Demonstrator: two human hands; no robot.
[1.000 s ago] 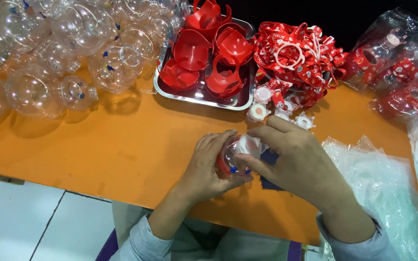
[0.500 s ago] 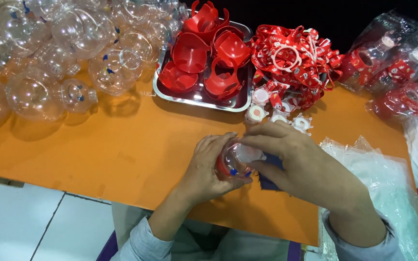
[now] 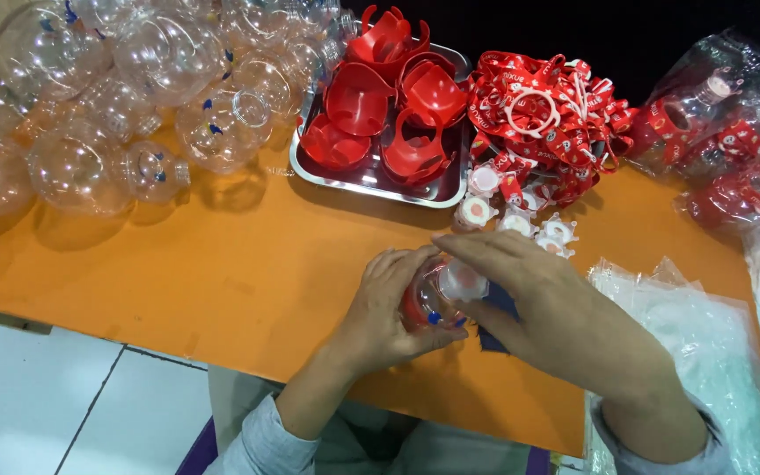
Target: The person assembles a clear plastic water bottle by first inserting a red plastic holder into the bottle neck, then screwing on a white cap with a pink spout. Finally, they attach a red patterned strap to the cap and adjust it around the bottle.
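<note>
We hold one small clear round bottle (image 3: 437,295) between both hands, just above the orange table (image 3: 222,273) near its front edge: our left hand (image 3: 389,308) is cupped around its red base and body, and our right hand (image 3: 547,303) closes its fingertips (image 3: 455,242) over the white cap (image 3: 465,281) at the top. A dark blue scrap lies under our right hand; we cannot tell what it is. Toward the back edge sits one steel tray (image 3: 371,180) holding about five red plastic cradles (image 3: 358,97), some nested so the count is unsure. Just to the right of the tray lies one heap of red printed straps (image 3: 543,110) with a white ring on top, and in front of it we count five loose white caps (image 3: 521,215) with pink centres. The left back corner is crowded with clear globe-shaped bottles (image 3: 142,70), at least a dozen, piled touching one another, several with small blue marks. At the right back corner lie clear bags (image 3: 723,132) of finished bottles with red straps, too crumpled to count. A stack of flat clear plastic bags (image 3: 688,325) lies at the right front corner. The table is plain orange, the wall behind is dark, and white floor tiles (image 3: 54,387) show below the front edge.
</note>
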